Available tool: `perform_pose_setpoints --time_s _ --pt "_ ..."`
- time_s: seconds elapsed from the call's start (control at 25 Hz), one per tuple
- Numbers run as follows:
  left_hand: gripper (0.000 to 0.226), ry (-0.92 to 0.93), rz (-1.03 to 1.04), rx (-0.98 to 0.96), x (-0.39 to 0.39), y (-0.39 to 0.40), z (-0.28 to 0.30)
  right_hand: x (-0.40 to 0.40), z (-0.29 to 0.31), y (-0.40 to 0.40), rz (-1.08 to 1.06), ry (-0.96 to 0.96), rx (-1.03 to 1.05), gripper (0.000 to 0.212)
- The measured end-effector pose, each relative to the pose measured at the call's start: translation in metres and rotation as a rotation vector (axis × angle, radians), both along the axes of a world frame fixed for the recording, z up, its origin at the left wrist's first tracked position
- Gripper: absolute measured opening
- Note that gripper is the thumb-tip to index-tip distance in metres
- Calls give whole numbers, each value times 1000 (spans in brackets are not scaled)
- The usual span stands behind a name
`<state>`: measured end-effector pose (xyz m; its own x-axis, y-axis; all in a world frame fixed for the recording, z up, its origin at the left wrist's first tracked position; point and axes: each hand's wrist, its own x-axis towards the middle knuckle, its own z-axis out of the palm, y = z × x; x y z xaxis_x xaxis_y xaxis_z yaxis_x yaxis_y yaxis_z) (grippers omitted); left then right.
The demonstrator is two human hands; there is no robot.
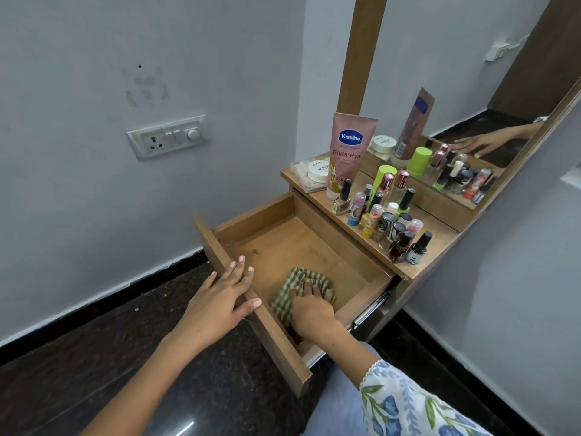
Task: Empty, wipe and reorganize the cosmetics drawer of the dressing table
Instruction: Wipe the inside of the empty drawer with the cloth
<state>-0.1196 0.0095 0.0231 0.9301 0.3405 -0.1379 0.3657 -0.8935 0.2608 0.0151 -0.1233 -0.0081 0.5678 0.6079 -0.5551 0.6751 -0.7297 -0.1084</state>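
Note:
The wooden drawer [276, 243] of the dressing table stands pulled out, its inside bare except for a green checked cloth [286, 294]. My right hand [311, 309] presses down on the cloth on the drawer's bottom, fingers spread over it. My left hand [220, 300] rests flat on the drawer's front panel [251, 313], thumb hooked over the top edge. On the tabletop [440, 243] stand a pink Vaseline tube [349, 149], a white jar [318, 170] and several nail polish bottles and lip balms [390, 221].
A mirror [456, 89] rises behind the tabletop and reflects the bottles and a hand. A switch and socket plate [169, 136] sits on the left wall. Dark polished floor [94, 357] lies left of the drawer. The metal drawer runner [371, 309] shows at right.

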Motion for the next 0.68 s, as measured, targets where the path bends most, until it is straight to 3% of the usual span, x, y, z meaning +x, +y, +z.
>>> perform_pose_setpoints --time_s 0.16,0.36,0.56,0.68 --pt "69 -5 6 5 1 1 -1 43 -9 15 60 -51 -34 76" --pt "70 -5 12 25 -1 -1 -1 81 -5 21 -17 -170 -41 69" --pt "70 -10 14 37 -2 -2 -1 46 0 7 -60 -329 -67 53" --pt "69 2 13 49 -1 -3 -1 20 5 -10 3 -241 -21 35"
